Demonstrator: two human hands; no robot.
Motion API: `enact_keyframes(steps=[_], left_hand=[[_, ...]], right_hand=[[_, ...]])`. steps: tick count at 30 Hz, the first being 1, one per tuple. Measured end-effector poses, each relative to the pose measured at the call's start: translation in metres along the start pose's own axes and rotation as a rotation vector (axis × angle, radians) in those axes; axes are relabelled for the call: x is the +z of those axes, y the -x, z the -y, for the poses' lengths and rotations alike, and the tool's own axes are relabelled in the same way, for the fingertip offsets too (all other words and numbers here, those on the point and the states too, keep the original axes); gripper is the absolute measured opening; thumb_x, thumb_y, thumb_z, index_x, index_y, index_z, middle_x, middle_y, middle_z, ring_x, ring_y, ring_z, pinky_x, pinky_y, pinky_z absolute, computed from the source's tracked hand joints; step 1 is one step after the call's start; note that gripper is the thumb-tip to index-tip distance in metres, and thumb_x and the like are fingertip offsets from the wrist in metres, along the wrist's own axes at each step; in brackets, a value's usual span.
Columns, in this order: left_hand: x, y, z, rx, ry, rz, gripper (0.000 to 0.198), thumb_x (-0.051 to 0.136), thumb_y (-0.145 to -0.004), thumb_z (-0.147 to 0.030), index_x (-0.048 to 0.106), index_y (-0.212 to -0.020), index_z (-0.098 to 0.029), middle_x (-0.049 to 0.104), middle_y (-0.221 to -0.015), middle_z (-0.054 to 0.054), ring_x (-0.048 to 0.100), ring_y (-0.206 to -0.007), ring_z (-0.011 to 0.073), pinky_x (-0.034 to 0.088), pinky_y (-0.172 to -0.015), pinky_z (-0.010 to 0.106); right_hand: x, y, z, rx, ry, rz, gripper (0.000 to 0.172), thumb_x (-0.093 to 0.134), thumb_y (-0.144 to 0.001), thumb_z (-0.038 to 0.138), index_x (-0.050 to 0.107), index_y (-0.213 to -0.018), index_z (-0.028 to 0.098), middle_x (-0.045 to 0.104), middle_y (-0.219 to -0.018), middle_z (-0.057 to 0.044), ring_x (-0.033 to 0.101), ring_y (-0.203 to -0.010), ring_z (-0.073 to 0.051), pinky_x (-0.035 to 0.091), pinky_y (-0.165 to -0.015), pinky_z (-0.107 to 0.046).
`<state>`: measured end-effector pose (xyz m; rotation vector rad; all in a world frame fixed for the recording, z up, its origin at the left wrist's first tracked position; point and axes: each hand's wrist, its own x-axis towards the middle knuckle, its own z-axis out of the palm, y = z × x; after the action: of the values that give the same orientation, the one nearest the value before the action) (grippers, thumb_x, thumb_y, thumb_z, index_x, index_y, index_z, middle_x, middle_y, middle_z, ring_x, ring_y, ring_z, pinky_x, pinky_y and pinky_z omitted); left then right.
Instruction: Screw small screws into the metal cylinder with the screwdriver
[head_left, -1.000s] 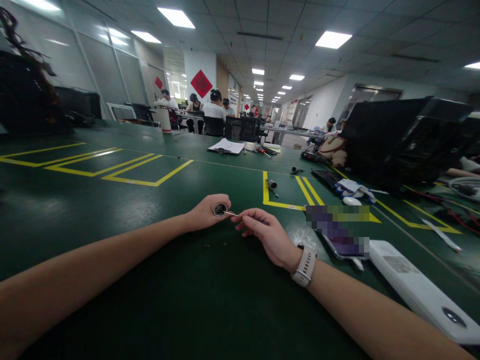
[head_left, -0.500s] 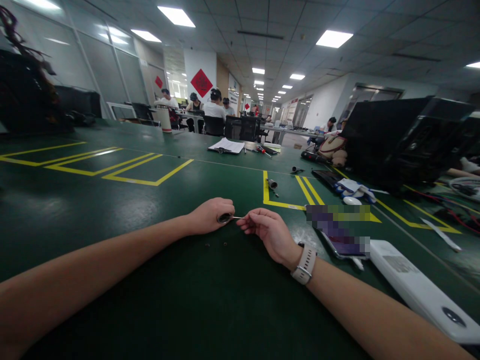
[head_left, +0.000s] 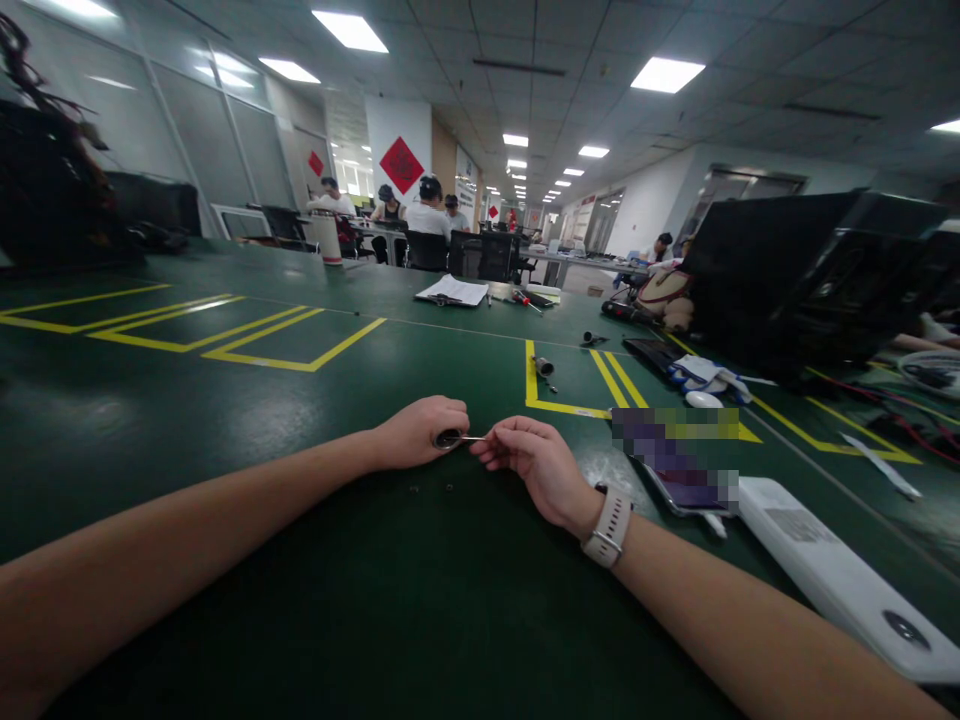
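Observation:
My left hand [head_left: 421,432] is closed around a round metal part [head_left: 448,439], whose dark hollow end faces me. A thin metal rod [head_left: 472,438] runs from that part to the fingertips of my right hand [head_left: 529,455], which pinch its far end. The wrist of my right hand wears a pale watch strap. Two tiny pieces, one of them a small ring [head_left: 449,488], lie on the green table [head_left: 337,600] just below my hands. Another metal cylinder [head_left: 544,367] rests inside a yellow-taped outline beyond my right hand, with a tiny part beside it.
A phone [head_left: 679,470] and a white power bank [head_left: 832,570] lie right of my right hand. Farther back are a clipboard with paper [head_left: 453,291], a red screwdriver [head_left: 523,299], a glove [head_left: 709,375] and a large black case [head_left: 802,270]. People sit in the background.

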<state>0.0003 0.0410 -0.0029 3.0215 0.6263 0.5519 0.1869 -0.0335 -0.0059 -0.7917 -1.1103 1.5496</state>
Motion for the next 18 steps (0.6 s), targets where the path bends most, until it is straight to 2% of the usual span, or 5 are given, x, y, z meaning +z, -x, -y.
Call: enact_keyframes(steps=[18], left_hand=[[-0.0014,-0.0010,-0.0025,-0.061,0.003,-0.001,0.015,0.048,-0.083,-0.020,0.051,-0.069,-0.017,0.052,-0.068,-0.001,0.050,-0.063,0.0125,0.037,-0.060,0.024]], right_hand=[[-0.0033,-0.0006,-0.0027,-0.046,-0.017,0.017,0.009,0.056,-0.071,0.020,0.061,-0.065,0.016,0.065,-0.059,-0.003,0.053,-0.055,-0.013,0.038,-0.056,-0.026]])
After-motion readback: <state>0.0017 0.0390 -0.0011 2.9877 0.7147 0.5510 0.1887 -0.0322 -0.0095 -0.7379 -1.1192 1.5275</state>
